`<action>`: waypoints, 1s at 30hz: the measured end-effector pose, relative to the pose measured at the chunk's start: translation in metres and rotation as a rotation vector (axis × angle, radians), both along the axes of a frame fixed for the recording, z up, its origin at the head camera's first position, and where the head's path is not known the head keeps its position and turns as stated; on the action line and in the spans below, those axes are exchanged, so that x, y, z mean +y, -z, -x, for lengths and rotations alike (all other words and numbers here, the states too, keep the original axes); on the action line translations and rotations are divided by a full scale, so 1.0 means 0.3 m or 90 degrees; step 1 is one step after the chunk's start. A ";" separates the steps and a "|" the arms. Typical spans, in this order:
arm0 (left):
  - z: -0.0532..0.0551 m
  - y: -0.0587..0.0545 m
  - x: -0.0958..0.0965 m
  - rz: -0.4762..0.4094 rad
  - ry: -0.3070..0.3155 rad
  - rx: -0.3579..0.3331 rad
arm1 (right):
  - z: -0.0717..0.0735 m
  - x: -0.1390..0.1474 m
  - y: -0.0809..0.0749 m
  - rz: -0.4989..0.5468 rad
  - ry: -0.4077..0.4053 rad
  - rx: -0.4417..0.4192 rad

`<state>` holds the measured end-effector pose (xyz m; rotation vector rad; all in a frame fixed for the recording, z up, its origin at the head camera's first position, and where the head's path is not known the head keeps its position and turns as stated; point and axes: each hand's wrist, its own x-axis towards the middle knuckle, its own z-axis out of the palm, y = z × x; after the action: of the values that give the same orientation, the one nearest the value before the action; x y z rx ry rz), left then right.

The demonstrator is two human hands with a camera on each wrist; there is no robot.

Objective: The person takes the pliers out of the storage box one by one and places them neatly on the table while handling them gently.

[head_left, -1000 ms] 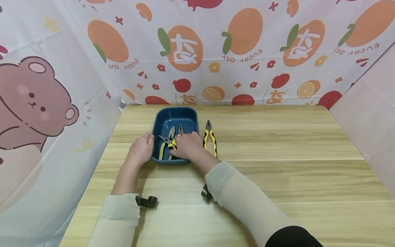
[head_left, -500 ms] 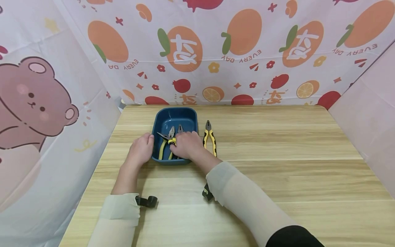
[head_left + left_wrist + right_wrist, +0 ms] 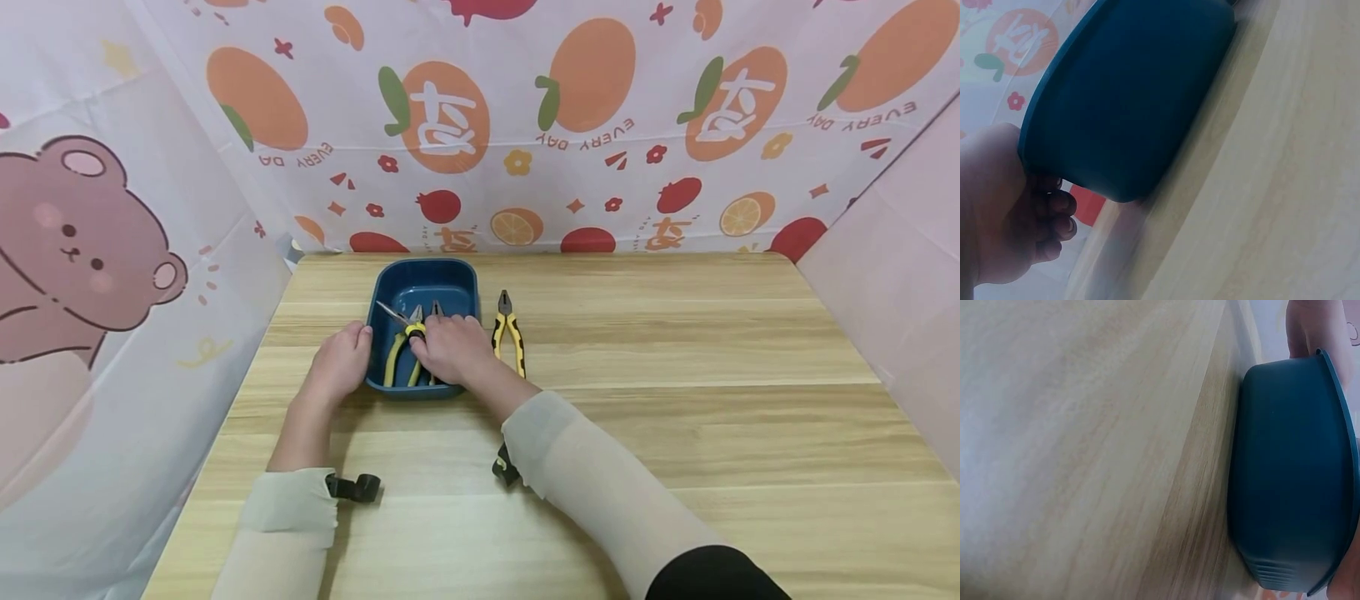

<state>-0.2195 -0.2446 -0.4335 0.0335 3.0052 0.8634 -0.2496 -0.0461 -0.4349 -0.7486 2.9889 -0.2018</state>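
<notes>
A blue plastic bin (image 3: 423,283) stands on the table with several pliers in it. My left hand (image 3: 341,360) grips its left rim, and in the left wrist view the curled fingers (image 3: 1057,215) show below that rim. Inside the bin my right hand (image 3: 456,348) holds long-nose pliers (image 3: 394,314), whose slim jaws point up and left over the left side. Beneath lie pliers with yellow handles (image 3: 392,360). The dark nose of another pair of pliers (image 3: 437,309) shows just beyond my right fingers; its handles are mostly hidden.
Yellow-and-black combination pliers (image 3: 505,304) lie on the wooden table (image 3: 675,333) right of the bin, partly behind my right forearm. A patterned cloth (image 3: 525,125) hangs along the table's far edge, and another hangs at the left.
The long-nose pliers have swung in my right hand, their tip moving up and left toward the bin's left rim. My left hand keeps its grip, and the bin stays put.
</notes>
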 end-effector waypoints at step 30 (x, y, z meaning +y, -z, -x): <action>0.006 0.002 -0.002 -0.011 0.002 -0.031 | -0.015 0.000 -0.009 0.003 0.009 0.015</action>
<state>-0.2213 -0.2451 -0.4340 0.0174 2.9512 0.8775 -0.2451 -0.0461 -0.4324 -0.7355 3.0174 -0.2027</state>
